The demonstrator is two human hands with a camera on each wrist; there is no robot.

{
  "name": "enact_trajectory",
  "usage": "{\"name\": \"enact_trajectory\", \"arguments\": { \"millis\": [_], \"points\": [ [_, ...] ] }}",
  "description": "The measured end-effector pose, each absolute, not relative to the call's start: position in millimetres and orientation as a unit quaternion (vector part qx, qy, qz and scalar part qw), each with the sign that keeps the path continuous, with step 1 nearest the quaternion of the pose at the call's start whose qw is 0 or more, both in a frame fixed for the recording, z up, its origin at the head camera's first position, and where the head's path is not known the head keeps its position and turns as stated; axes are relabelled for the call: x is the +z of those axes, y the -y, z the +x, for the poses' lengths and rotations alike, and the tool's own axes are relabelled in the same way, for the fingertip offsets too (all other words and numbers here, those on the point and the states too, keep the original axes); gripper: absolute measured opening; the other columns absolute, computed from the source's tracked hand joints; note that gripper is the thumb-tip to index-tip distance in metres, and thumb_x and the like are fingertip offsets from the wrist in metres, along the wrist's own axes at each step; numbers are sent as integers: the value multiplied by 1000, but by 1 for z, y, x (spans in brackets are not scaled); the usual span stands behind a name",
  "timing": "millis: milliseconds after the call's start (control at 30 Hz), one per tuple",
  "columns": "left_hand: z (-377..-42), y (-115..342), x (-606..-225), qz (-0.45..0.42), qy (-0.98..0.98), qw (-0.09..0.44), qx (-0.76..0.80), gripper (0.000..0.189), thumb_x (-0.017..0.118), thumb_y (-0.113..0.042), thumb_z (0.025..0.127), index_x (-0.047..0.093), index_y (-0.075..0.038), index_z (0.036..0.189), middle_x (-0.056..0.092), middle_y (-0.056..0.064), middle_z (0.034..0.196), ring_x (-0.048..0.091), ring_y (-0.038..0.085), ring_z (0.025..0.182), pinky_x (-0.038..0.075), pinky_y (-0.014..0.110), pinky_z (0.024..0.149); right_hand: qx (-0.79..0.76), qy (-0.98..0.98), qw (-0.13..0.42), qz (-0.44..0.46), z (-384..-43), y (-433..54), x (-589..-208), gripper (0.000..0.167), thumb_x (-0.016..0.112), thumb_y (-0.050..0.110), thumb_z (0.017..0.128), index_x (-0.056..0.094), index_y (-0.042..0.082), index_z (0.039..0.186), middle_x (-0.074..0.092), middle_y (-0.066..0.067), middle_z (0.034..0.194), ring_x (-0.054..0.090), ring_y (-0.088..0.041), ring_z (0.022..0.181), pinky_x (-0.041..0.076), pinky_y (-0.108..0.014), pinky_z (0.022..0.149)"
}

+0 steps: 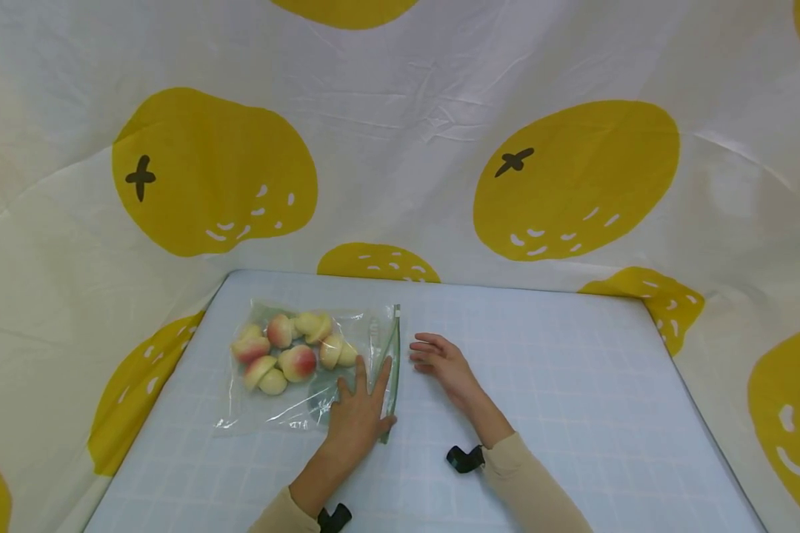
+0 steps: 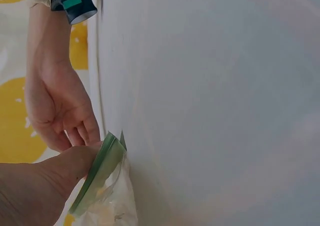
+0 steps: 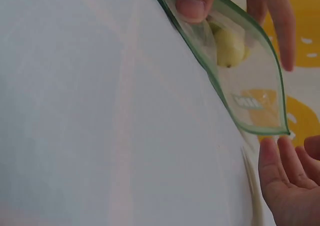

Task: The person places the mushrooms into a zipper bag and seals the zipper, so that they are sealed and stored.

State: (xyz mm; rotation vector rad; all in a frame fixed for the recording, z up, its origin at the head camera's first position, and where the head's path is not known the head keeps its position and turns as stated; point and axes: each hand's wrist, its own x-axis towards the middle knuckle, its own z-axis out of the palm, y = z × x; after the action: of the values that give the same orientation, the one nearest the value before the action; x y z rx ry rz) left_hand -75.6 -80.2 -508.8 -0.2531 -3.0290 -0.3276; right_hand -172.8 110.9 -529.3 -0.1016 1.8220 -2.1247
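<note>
A clear zip bag point(image 1: 240, 411) with a green-edged mouth lies on the table, holding several mushroom-shaped pieces point(image 1: 298, 363) in pale yellow and red. Its mouth faces right; in the right wrist view the green rim point(image 3: 281, 80) gapes apart. My left hand point(image 1: 355, 418) rests on the bag near that mouth, fingers spread and straight, its thumb point(image 3: 192, 6) at the rim. Just right of the bag, my right hand point(image 1: 445, 366) hovers with relaxed fingers and nothing in them. In the right wrist view its fingertips are close to the rim's corner; whether they touch is unclear.
The table point(image 1: 573, 414) has a pale blue checked cover. A white cloth point(image 1: 400, 178) with big yellow fruit prints hangs behind and at the sides. Both wrists wear a small black camera point(image 1: 465, 459).
</note>
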Motion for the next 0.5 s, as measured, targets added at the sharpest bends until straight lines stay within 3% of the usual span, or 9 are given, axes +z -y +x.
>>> {"name": "enact_trajectory", "arguments": {
  "millis": [133,333,500],
  "points": [
    [-76,82,-509,-81,990,57,-105,109,88,-46,73,25,-19,159,36,29,151,52,59,111,54,58,64,-748,-641,166,-30,-173,-116,-529,41,53,1,101,47,-7,141,57,-29,133,60,-36,117,52,-41,94],
    [-78,86,-510,-80,989,99,-74,93,81,-51,79,42,-6,150,50,18,146,58,47,108,53,52,66,-742,-652,152,-30,-170,-122,-527,40,55,4,102,48,-8,140,57,-30,131,61,-36,115,51,-43,94],
    [-79,90,-506,-85,985,135,-61,79,77,-53,82,53,-6,142,53,18,143,59,42,108,52,49,66,-737,-657,156,-29,-167,-127,-524,40,55,7,102,49,-8,139,57,-29,131,62,-33,112,51,-44,94]
  ]
}}
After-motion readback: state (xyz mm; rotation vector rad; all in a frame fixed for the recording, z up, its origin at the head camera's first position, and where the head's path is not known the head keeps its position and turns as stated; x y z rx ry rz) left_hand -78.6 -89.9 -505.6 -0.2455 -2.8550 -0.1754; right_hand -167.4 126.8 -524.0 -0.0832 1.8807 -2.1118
